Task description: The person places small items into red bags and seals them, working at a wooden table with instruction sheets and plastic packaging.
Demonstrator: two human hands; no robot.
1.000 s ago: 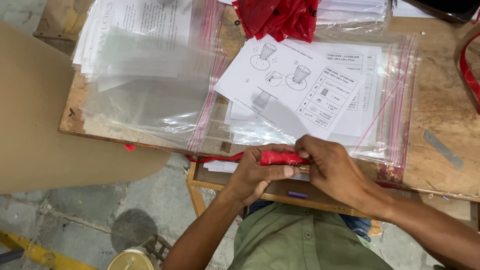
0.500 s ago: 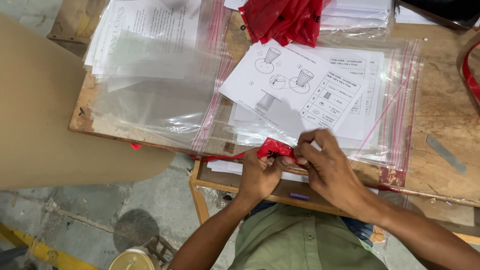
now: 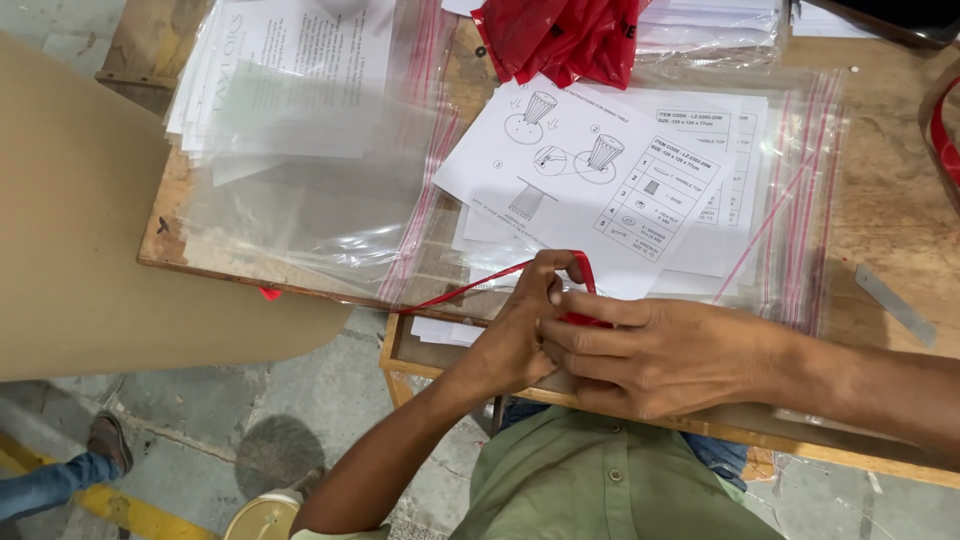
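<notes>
I observed both hands working at the near edge of the wooden table (image 3: 880, 250), directly above the person's green shirt (image 3: 610, 480). The left hand (image 3: 520, 330) was closed around a small red plastic piece (image 3: 583, 275), with its fingertips curled over the top of it; the right hand (image 3: 650, 355) lay pressed against the left, fingers extended and together, pinching the same red piece from the side. A thin red strip (image 3: 460, 293) ran from the hands leftward along the table edge. Most of the red piece was covered by the fingers, so I could not tell its full shape. Just beyond the hands lay a printed instruction sheet (image 3: 600, 180) with line drawings, resting on clear zip bags (image 3: 790, 200) with red seal lines. A second stack of clear bags and papers (image 3: 290, 130) occupied the left part of the table, overhanging its front edge slightly. A bunch of red plastic bags (image 3: 570, 35) sat at the far side, cut off by the top of the frame. A large cardboard sheet (image 3: 90, 250) bounded the left side. Open floor (image 3: 250, 410) remained below the table edge. A metal strip (image 3: 895, 305) lay to the right, well apart from the hands.
</notes>
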